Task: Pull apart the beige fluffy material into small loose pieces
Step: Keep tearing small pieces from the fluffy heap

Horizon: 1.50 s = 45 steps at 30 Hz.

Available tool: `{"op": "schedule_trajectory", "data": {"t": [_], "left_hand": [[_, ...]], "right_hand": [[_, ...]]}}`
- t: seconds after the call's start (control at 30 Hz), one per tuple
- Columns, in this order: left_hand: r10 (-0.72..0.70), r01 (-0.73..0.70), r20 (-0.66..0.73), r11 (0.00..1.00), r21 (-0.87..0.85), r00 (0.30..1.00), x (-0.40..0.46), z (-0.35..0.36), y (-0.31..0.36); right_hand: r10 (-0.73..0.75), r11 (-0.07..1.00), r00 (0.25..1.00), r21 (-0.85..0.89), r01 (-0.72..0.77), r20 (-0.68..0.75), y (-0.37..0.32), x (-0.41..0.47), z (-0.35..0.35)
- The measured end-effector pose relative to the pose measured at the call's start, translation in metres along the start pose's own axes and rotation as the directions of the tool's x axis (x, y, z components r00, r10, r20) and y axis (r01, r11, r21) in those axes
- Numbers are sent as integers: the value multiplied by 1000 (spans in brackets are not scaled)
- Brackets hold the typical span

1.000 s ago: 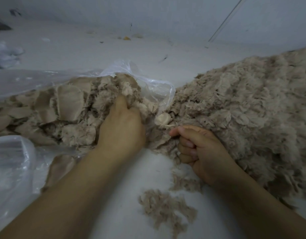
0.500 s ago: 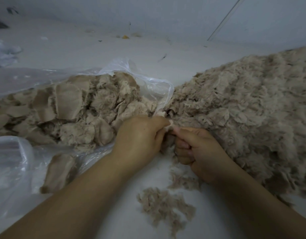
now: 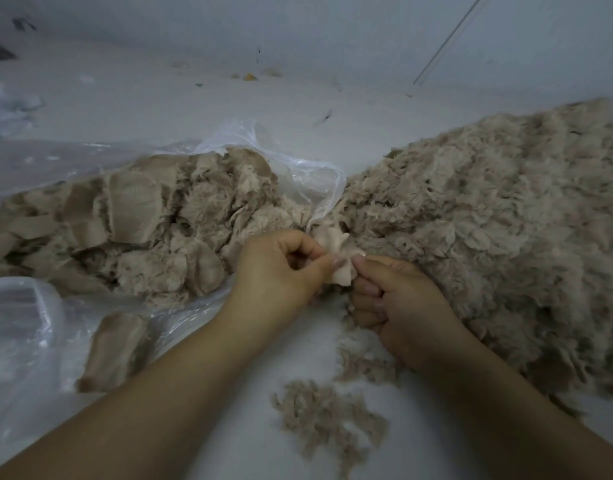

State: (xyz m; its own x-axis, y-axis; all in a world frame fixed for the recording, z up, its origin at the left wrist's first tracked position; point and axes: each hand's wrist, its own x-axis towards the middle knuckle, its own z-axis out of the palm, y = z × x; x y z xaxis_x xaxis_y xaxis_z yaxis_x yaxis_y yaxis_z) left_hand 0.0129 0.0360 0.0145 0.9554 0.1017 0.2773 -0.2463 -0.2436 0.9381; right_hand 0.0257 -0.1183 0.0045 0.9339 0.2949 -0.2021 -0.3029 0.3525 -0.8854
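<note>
Beige fluffy piece (image 3: 336,258) pinched between left hand (image 3: 281,271) and right hand (image 3: 395,306), both gripping it. Left hand came over from bagged clumps (image 3: 152,230) a second ago. Tearing about to start; shredded pile (image 3: 488,237) just right of right hand.

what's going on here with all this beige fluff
A person is tearing beige fluffy material into small bits by hand. The left hand and right hand both pinch one small pale piece between them, above the white surface. Uncut chunks sit in an open clear plastic bag on the left; a big heap of shredded fluff lies on the right, with a few loose tufts in front.
</note>
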Motion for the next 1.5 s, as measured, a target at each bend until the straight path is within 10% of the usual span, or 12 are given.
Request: {"op": "schedule_trajectory", "data": {"t": [0.2, 0.37, 0.77, 1.07, 1.3, 1.5], "left_hand": [[-179, 233, 196, 924, -304, 964, 1, -6, -1], [-306, 328, 174, 937, -118, 936, 2, -5, -4], [-69, 216, 505, 947, -238, 860, -7, -3, 5], [-261, 264, 48, 926, -271, 964, 7, -7, -4], [-226, 347, 322, 852, -391, 919, 1, -8, 4], [-310, 312, 228, 950, 27, 923, 9, 5, -7]], "right_hand": [[-57, 997, 997, 43, 59, -49, 1, 0, 1], [-50, 994, 995, 94, 58, -88, 1, 1, 2], [-116, 991, 990, -58, 121, 80, 3, -4, -1], [-73, 992, 987, 92, 86, -141, 4, 2, 0], [-75, 995, 990, 64, 83, -117, 5, 3, -1], [-53, 993, 994, 98, 62, -91, 5, 3, -2]]}}
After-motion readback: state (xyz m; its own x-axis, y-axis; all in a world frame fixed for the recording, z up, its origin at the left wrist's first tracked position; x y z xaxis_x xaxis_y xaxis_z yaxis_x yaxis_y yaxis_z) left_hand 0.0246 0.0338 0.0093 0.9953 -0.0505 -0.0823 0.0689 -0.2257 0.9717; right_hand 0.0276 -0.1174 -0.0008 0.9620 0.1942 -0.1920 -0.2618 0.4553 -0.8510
